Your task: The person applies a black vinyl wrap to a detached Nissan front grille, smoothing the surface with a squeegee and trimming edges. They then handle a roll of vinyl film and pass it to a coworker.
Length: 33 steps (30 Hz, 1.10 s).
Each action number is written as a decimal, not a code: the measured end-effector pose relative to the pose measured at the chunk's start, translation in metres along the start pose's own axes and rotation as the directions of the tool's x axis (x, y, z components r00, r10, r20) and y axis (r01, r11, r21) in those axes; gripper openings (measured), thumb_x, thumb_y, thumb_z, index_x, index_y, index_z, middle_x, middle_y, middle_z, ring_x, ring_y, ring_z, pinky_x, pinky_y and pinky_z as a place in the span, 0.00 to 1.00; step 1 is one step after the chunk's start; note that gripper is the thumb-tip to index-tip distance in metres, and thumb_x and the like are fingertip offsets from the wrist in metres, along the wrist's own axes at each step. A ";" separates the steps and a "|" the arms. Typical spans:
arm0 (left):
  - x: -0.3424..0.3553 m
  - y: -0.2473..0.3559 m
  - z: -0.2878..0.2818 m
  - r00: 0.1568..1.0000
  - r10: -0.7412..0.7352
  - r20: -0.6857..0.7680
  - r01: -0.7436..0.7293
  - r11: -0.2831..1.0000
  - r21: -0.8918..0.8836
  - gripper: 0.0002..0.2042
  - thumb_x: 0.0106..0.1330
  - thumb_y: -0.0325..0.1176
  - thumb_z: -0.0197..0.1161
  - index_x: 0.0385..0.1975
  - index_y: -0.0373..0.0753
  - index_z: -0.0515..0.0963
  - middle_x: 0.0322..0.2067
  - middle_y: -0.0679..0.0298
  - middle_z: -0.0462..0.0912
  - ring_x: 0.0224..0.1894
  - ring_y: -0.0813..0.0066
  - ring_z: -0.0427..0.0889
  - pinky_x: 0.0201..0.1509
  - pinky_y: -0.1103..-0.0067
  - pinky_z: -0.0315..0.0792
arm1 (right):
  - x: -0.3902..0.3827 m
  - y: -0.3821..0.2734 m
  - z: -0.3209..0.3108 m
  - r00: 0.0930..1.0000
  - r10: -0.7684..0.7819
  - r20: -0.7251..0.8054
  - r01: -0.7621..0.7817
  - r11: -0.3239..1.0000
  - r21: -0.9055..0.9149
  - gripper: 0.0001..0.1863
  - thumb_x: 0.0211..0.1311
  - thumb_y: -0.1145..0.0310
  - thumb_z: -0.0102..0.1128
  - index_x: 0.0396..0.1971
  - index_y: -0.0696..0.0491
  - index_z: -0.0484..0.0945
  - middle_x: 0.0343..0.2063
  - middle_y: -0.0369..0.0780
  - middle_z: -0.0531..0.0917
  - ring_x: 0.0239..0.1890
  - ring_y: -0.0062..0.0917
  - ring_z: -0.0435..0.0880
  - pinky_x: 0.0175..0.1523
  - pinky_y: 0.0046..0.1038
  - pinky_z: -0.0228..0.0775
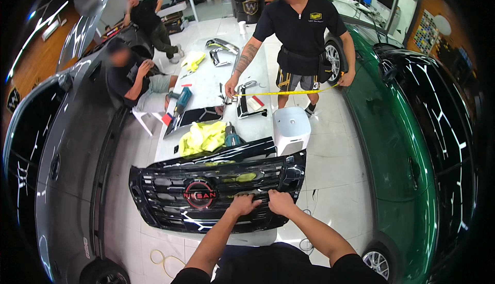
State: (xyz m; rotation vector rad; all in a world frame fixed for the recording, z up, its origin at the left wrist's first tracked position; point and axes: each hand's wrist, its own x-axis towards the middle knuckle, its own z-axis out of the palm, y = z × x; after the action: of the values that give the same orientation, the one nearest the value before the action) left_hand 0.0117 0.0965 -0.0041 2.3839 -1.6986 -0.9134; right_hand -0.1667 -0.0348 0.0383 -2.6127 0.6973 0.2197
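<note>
A glossy black car grille (170,201) with horizontal slats and a round red-edged emblem (200,195) lies across the near end of the table. My left hand (243,204) rests on its slats to the right of the emblem, fingers stretched out. Just beside it, my right hand (281,202) is closed at the slats near the grille's right end, its fingers curled. Whether those fingers hold a slat edge or something thin is hidden. Behind the grille lie a bright yellow cloth (202,138) and a teal heat gun (232,135).
Another heat gun (182,100) and yellow cloth (193,61) lie farther along the white table (203,92). A standing person stretches a yellow tape measure (281,93); another sits at left. A white stool (292,124) stands at right. Grey (72,144) and green (394,165) cars flank the table.
</note>
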 end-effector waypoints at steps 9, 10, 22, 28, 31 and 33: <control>0.001 0.008 -0.020 0.994 -0.001 0.111 0.011 0.996 -0.089 0.37 0.73 0.67 0.57 0.61 0.35 0.80 0.53 0.42 0.87 0.59 0.42 0.84 0.64 0.57 0.77 | 0.006 0.014 0.003 0.980 -0.010 0.199 0.000 0.999 0.050 0.26 0.73 0.54 0.61 0.58 0.60 0.77 0.55 0.54 0.83 0.51 0.53 0.88 0.57 0.51 0.82; 0.001 0.010 -0.022 0.994 0.009 0.105 0.003 0.994 -0.106 0.37 0.72 0.67 0.58 0.61 0.36 0.80 0.54 0.42 0.87 0.59 0.42 0.84 0.64 0.57 0.77 | 0.008 0.016 0.002 0.979 -0.012 0.205 0.003 0.999 0.042 0.26 0.74 0.53 0.61 0.59 0.60 0.78 0.54 0.54 0.85 0.52 0.53 0.88 0.58 0.50 0.81; -0.001 0.012 -0.024 0.997 -0.039 0.060 0.048 0.985 -0.167 0.36 0.67 0.67 0.65 0.57 0.36 0.83 0.51 0.44 0.88 0.57 0.43 0.85 0.61 0.59 0.78 | 0.017 0.015 -0.001 0.975 -0.051 0.216 0.071 0.994 -0.085 0.23 0.69 0.51 0.68 0.50 0.56 0.83 0.40 0.48 0.91 0.45 0.44 0.92 0.48 0.46 0.83; 0.001 0.007 -0.024 0.996 -0.023 0.090 0.034 0.991 -0.133 0.36 0.70 0.67 0.62 0.59 0.38 0.83 0.55 0.45 0.87 0.61 0.45 0.83 0.65 0.59 0.76 | 0.014 0.014 -0.005 0.968 -0.043 0.249 0.063 0.995 -0.073 0.25 0.71 0.50 0.65 0.54 0.56 0.81 0.45 0.50 0.89 0.48 0.46 0.90 0.50 0.47 0.82; -0.004 0.008 -0.026 0.992 -0.010 0.125 0.024 0.994 -0.110 0.34 0.73 0.65 0.59 0.58 0.37 0.83 0.55 0.45 0.87 0.61 0.45 0.83 0.65 0.60 0.76 | 0.011 0.014 -0.002 0.978 -0.075 0.195 0.089 0.994 -0.064 0.24 0.72 0.52 0.64 0.55 0.55 0.81 0.46 0.50 0.88 0.47 0.48 0.90 0.51 0.48 0.83; -0.016 0.010 -0.027 0.998 0.038 0.047 -0.034 0.996 -0.081 0.31 0.74 0.62 0.59 0.56 0.37 0.83 0.56 0.45 0.86 0.61 0.46 0.82 0.65 0.60 0.75 | 0.006 0.012 0.001 0.986 -0.124 0.111 0.126 0.992 -0.011 0.21 0.73 0.55 0.62 0.55 0.56 0.80 0.47 0.49 0.88 0.47 0.49 0.90 0.51 0.49 0.83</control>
State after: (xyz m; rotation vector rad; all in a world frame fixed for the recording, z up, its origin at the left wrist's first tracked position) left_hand 0.0139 0.0993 0.0282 2.2914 -1.6815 -1.0222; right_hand -0.1672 -0.0466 0.0319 -2.6267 0.4944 0.3303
